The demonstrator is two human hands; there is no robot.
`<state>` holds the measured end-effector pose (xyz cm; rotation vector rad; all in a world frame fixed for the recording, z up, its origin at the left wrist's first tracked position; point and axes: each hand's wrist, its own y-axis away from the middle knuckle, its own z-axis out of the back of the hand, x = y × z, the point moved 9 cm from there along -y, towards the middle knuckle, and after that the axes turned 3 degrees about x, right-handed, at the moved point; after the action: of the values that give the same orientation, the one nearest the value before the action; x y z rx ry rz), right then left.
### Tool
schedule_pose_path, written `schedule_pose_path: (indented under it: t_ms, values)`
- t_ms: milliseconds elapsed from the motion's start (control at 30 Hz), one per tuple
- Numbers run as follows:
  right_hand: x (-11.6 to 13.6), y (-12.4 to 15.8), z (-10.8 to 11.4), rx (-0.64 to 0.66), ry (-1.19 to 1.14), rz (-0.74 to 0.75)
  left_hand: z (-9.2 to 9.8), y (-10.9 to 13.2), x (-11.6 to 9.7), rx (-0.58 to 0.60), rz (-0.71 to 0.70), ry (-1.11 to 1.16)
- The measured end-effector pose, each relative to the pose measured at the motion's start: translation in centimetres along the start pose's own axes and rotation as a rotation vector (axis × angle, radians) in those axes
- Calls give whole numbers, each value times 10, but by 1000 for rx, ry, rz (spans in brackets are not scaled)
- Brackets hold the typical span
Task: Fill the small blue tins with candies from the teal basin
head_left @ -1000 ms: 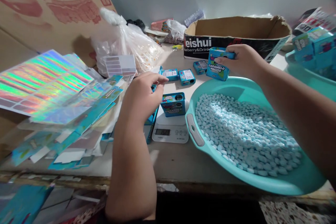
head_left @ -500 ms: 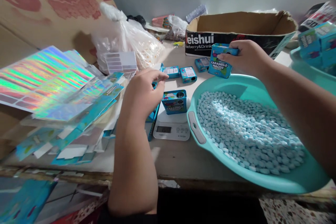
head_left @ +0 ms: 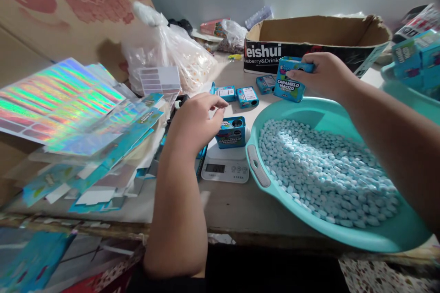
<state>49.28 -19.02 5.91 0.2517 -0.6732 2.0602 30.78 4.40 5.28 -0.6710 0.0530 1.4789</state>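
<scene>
In my right hand (head_left: 318,67), gripped between thumb and fingers, is a blue candy box (head_left: 288,83) printed "Caramelo Macizo", raised over the far left rim of a turquoise basin (head_left: 252,139). Pale blue candies (head_left: 319,169) lie heaped in the basin. My left hand (head_left: 201,116) hovers beside a second candy box (head_left: 232,133), its thumb and index finger apart with nothing visible between them. That second box stands upright on a white kitchen scale (head_left: 225,171) and has a dark round opening on top. The scale's display is too blurred to read.
Several more candy boxes (head_left: 247,97) lie behind the scale. Printed sheets and iridescent labels (head_left: 62,105) are piled at left, before a plastic bag (head_left: 165,50). An open carton (head_left: 316,55) stands at the back; another basin (head_left: 405,78) holding candy boxes is at right.
My left hand has shifted slightly right, closer to the candy box on the scale. A dark object behind its wrist has come into view. My right hand keeps its box nearly still.
</scene>
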Motion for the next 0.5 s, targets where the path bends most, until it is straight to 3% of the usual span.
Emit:
schedule_pose_path:
  t_ms: [233,500]
  values:
    - [-3,-3,-2,-8,10,24,3,1,5,-21,10,-10]
    - [0,-1,-2,-15,21,49,-9,-1,-13,16,-41,84]
